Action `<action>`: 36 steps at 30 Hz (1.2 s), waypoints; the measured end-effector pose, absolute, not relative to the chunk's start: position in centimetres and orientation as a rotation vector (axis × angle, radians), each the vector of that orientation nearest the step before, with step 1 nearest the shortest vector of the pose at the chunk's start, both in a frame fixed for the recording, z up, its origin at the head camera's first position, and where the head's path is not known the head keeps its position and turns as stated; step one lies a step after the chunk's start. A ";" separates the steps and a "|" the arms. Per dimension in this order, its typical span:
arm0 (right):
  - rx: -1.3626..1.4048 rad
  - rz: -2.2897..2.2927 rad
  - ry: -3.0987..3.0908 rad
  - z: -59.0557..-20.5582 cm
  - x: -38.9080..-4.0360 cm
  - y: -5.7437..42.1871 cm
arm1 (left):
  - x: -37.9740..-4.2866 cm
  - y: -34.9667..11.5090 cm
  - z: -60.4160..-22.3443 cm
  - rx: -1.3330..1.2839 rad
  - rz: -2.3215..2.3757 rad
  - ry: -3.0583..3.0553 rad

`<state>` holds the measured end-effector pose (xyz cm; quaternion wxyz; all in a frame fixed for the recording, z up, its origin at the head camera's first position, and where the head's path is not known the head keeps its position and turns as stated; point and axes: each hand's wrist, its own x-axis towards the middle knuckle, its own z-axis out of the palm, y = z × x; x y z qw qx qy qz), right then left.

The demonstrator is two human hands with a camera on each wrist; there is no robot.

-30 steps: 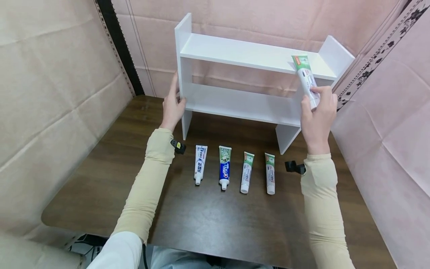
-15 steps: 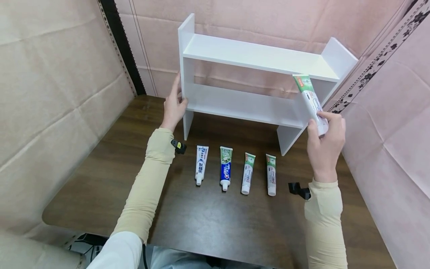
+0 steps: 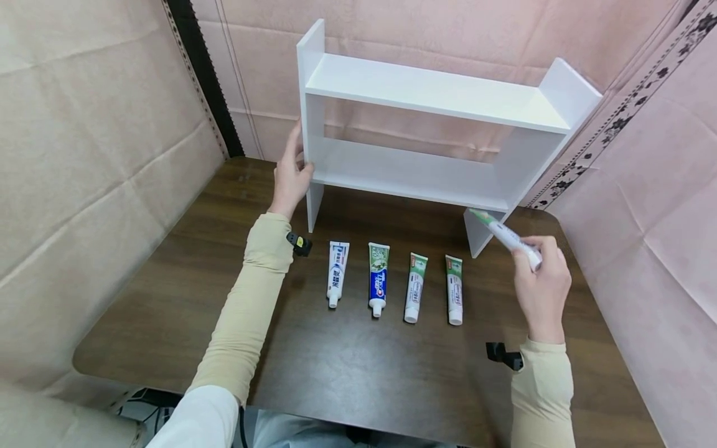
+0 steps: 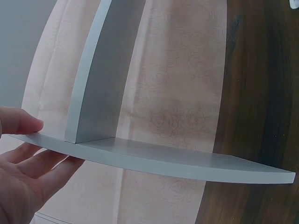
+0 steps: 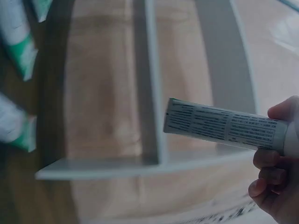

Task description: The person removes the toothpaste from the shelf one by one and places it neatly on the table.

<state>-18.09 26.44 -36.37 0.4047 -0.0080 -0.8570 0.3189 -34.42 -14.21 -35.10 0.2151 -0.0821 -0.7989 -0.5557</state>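
Observation:
My right hand (image 3: pixel 543 286) pinches a green-and-white toothpaste tube (image 3: pixel 504 234) near its cap end, in front of the shelf's right leg. Fine print covers the side of that tube (image 5: pixel 219 122) seen in the right wrist view. With thumb and fingers on either side of the panel edge, my left hand (image 3: pixel 291 174) grips the left side of a white two-tier shelf (image 3: pixel 414 168). On the table lie a white-and-blue tube (image 3: pixel 337 274), a green-and-blue tube (image 3: pixel 378 278) and two green-and-white tubes, one (image 3: pixel 415 286) left of the other (image 3: pixel 454 289).
The shelf stands at the back of a dark wooden table (image 3: pixel 358 367). Pink cloth (image 3: pixel 426 31) hangs close behind it and at both sides. A black wrist camera (image 3: pixel 504 356) sits on the right sleeve.
My right hand has come down and toward me from the upper board's front edge, bringing the toothpaste tube, which now tilts flatter. The left hand stays on the shelf's side.

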 end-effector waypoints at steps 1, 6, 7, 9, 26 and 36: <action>-0.049 0.792 -2.191 -37.0 -17.9 26.8 | -34.4 -14.2 -35.1 -0.227 -1.544 -2.211; -0.183 0.759 -2.336 -39.8 -16.9 28.4 | -34.5 -14.2 -35.1 -0.200 -1.554 -2.214; -0.203 0.750 -2.370 -40.3 -16.8 28.7 | -34.6 -14.3 -35.1 -0.193 -1.557 -2.218; -0.231 0.736 -2.440 -41.3 -16.6 29.3 | -34.7 -14.3 -35.0 -0.184 -1.561 -2.221; -0.212 0.669 -2.747 -45.0 -16.6 30.0 | -34.5 -13.8 -35.2 -0.169 -1.585 -2.208; -0.104 0.676 -2.992 -45.3 -16.4 29.8 | -34.5 -14.0 -35.4 -0.170 -1.577 -2.201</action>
